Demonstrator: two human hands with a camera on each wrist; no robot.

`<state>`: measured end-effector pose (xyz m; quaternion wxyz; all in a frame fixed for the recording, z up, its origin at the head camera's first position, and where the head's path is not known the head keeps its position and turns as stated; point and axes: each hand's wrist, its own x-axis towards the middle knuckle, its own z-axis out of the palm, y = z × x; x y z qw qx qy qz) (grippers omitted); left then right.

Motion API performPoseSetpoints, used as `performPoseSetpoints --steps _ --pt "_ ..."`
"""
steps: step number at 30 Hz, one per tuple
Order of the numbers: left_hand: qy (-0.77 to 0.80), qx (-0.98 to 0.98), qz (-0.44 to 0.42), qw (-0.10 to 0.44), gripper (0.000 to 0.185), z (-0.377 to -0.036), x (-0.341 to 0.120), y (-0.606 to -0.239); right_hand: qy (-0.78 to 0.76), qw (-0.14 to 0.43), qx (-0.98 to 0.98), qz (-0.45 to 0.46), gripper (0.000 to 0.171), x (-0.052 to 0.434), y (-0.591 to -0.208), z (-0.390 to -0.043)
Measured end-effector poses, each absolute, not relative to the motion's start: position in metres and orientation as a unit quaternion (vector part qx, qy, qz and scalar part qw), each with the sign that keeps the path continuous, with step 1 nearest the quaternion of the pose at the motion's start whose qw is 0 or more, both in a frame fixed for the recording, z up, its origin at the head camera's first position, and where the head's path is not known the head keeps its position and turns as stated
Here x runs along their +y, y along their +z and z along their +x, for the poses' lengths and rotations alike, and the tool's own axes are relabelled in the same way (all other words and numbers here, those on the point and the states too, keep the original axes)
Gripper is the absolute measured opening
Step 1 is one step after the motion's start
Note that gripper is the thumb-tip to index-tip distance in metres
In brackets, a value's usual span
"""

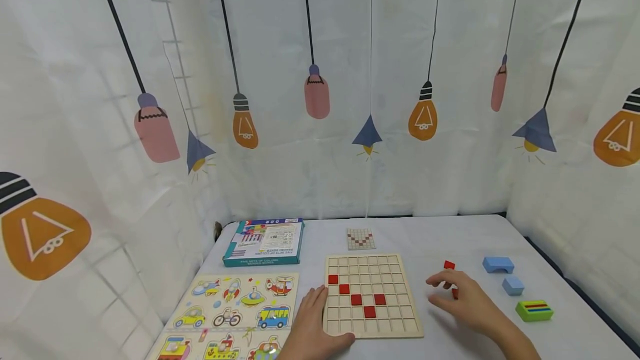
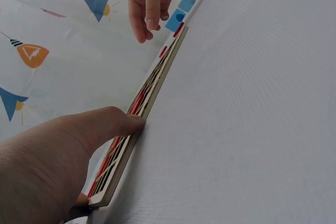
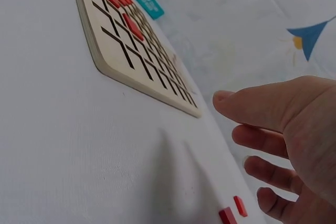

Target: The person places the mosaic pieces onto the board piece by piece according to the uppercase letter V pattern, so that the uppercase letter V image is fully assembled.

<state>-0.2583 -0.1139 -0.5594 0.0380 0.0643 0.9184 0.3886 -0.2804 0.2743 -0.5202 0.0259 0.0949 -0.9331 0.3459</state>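
A wooden grid board (image 1: 407, 326) lies flat on the table, with several red square tiles (image 1: 356, 299) in its cells. My left hand (image 1: 315, 329) rests at the near left corner, fingers along the left side. In the left wrist view its thumb (image 2: 113, 124) touches the board's front edge. To the right of the board, my right hand (image 1: 462, 300) hovers with loosely bent, parted fingers and nothing visible between them. Loose red tiles (image 1: 449, 265) lie by that hand, one partly hidden behind it. The right wrist view shows two red tiles (image 3: 227, 215) below the fingers.
Behind the board lies a small pattern card (image 1: 361, 239) with a printed grid. A flat teal box (image 1: 263, 242) and a picture puzzle board (image 1: 235, 299) are at left. Blue blocks (image 1: 498, 264) and a striped green block (image 1: 534, 310) stand at right, near the table's edge.
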Motion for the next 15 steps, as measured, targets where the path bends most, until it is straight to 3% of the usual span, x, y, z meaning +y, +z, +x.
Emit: performPoseSetpoints --steps 15 --pt "0.388 0.919 0.067 0.038 0.125 -0.258 -0.114 -0.559 0.312 0.044 -0.949 0.035 0.039 0.313 -0.528 -0.282"
